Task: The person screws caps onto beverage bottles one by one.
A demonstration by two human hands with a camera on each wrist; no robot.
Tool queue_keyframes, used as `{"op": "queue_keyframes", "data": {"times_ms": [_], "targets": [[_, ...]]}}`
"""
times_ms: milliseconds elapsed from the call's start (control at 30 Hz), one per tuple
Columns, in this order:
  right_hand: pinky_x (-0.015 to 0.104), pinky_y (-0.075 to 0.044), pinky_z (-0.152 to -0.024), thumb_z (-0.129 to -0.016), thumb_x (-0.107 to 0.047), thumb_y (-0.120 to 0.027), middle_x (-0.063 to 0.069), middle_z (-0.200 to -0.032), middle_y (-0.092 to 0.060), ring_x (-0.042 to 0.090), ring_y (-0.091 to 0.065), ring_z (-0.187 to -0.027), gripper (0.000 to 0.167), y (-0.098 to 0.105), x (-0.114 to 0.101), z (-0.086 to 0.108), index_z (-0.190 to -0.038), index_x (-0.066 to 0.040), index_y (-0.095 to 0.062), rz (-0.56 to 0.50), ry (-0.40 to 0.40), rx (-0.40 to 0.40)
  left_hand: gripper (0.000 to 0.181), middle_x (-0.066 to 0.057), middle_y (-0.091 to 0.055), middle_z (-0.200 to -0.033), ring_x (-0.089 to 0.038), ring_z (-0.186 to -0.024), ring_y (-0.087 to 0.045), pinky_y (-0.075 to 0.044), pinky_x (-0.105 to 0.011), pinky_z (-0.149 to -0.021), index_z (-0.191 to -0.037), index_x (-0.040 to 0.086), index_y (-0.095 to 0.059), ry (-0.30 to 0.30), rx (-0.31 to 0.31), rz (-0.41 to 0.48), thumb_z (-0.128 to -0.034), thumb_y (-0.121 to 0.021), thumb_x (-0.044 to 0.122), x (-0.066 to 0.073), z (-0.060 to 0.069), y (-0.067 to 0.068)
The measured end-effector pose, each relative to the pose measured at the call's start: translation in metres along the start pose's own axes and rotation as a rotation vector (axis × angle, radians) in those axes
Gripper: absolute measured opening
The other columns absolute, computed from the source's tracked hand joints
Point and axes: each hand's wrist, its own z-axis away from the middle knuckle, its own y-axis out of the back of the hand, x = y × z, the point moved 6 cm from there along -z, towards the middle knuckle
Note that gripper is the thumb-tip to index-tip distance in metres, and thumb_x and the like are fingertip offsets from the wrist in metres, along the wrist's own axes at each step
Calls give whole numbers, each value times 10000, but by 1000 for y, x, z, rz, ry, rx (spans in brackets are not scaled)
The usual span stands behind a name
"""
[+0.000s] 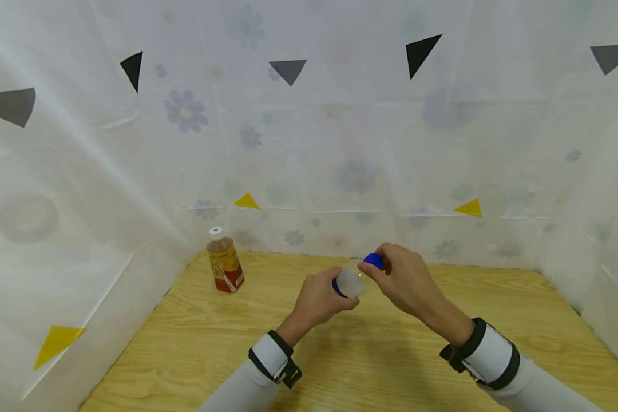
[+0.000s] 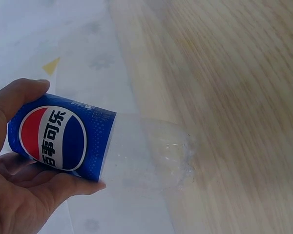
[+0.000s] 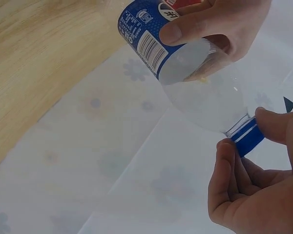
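Note:
A clear plastic bottle (image 3: 200, 102) with a blue Pepsi label (image 2: 90, 139) is held tilted above the table. My left hand (image 1: 319, 294) grips it round the label. No liquid shows in the part of the bottle I can see. At the neck sits a blue bottle cap (image 3: 248, 139), pinched between the thumb and fingers of my right hand (image 1: 404, 280). In the right wrist view the cap is on the neck; whether it is tight or loose I cannot tell.
A second bottle (image 1: 225, 263), with a white cap, a yellow and red label and reddish-brown contents, stands upright at the back left of the wooden table (image 1: 195, 343). Pale flowered sheeting (image 1: 309, 143) encloses the back and sides.

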Motion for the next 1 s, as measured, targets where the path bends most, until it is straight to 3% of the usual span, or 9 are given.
{"op": "queue_keyframes", "data": {"times_ms": [233,400,533,633,733,867,1000], "targets": [[267,-441,-573,-954,-335,-719,6,-823,-610,124,-520,-673,274,-1,1,0,-995,-76,-642,1,-54,-34,495,-80,-753,-996,-201,-844,-716,-550,-263,-656,-1185,83,-691,2,1,-13,-791,-863,328,-1,0,0],[346,-501,-687,-915,-462,-734,98,-1013,-659,222,-598,-868,619,-3,2,1,-1308,-8,-583,22,-111,-76,498,-79,-753,-1002,-203,-850,-718,-559,-270,-660,-1182,83,-694,2,8,-24,-787,-865,332,0,0,1],[502,-547,-821,-895,-397,-776,205,-1225,-637,371,-626,-1082,786,-2,1,3,-1496,-27,-428,35,-101,-75,502,-83,-755,-1007,-206,-852,-724,-563,-263,-657,-1177,78,-696,2,11,-28,-785,-867,341,0,0,2],[592,-522,-923,-902,-206,-778,227,-1381,-581,437,-585,-1222,726,0,-4,4,-1517,-68,-419,35,-40,-59,509,-94,-756,-1022,-219,-868,-729,-570,-271,-664,-1184,73,-696,6,13,-25,-785,-868,337,0,0,2],[596,-524,-928,-898,-22,-727,196,-1419,-578,435,-586,-1236,626,2,-10,4,-1474,-97,-495,39,40,-31,515,-103,-757,-1036,-234,-885,-734,-576,-283,-673,-1192,68,-693,7,14,-25,-788,-867,337,0,0,2],[499,-563,-791,-900,84,-654,160,-1255,-679,390,-658,-1084,521,4,-14,6,-1381,-107,-591,48,96,3,516,-105,-756,-1039,-239,-883,-733,-575,-284,-669,-1199,71,-690,8,12,-26,-795,-861,343,0,1,3],[465,-574,-767,-919,93,-624,140,-1162,-715,356,-682,-1027,430,3,-15,7,-1308,-86,-646,30,105,22,509,-103,-757,-1031,-237,-872,-732,-570,-278,-661,-1190,78,-691,10,13,-25,-793,-860,348,0,1,3]]}}
